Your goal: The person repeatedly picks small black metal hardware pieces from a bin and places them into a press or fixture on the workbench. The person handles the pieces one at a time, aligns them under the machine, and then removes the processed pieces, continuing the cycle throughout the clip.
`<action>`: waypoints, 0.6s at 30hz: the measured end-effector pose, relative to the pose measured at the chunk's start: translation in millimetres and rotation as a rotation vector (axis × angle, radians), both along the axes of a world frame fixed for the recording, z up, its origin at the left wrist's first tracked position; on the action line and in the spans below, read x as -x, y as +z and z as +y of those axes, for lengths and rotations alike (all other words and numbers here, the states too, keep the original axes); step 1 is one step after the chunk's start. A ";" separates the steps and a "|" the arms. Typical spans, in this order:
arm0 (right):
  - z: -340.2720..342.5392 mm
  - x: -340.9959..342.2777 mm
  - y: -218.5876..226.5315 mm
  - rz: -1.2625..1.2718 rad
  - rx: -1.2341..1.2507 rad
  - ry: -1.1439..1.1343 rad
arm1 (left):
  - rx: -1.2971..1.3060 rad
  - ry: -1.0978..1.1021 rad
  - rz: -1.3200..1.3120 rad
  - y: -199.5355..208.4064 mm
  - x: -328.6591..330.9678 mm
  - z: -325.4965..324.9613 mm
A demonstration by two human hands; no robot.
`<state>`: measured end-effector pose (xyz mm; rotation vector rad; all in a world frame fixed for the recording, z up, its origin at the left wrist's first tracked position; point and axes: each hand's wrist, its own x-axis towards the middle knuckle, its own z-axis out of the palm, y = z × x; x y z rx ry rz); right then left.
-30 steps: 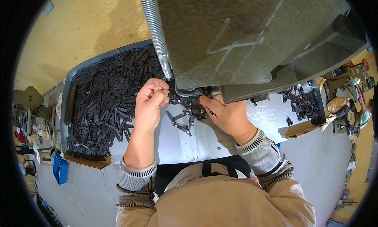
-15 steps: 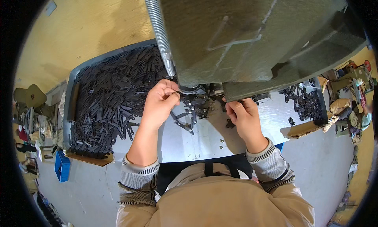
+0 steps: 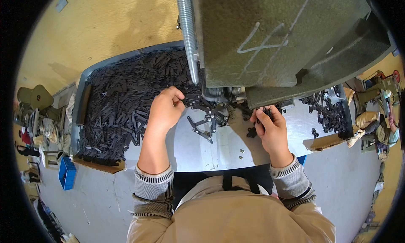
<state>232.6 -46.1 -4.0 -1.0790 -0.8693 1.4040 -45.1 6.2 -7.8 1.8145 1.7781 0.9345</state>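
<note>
My left hand (image 3: 166, 109) is closed in a pinch at the left end of a cluster of black strips joined by rivets (image 3: 209, 112). What its fingertips hold, if anything, is too small to make out. My right hand (image 3: 272, 131) is closed on a small black metal part (image 3: 266, 112), partly covered by the fingers, below the lower edge of the green machine (image 3: 253, 45). Beside that hand lie a few more small black parts (image 3: 252, 132) on the metal tabletop (image 3: 228, 152).
A large heap of flat black strips (image 3: 126, 95) fills the left tray. Another pile of black parts (image 3: 329, 112) lies at the right. A coil spring (image 3: 187, 32) hangs by the machine's left side. A blue crate (image 3: 67, 173) stands on the floor, left.
The view has shifted, so the machine and bench appear farther right. My left hand has drawn back from the machine. In my right fingers a black part now shows.
</note>
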 end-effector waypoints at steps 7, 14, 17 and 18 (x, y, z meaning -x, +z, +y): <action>-0.1 -4.8 6.9 0.064 0.044 0.030 | -0.215 -0.018 0.214 5.6 2.2 14.2; 4.8 2.4 5.4 -0.005 0.039 0.113 | -0.189 -0.048 0.346 -4.3 -13.0 23.6; 5.6 4.9 5.8 -0.021 0.059 0.151 | -0.344 -0.036 0.477 -4.2 -16.0 25.1; 5.7 5.8 6.1 -0.047 0.066 0.148 | -0.295 -0.011 0.513 -2.7 -17.5 25.4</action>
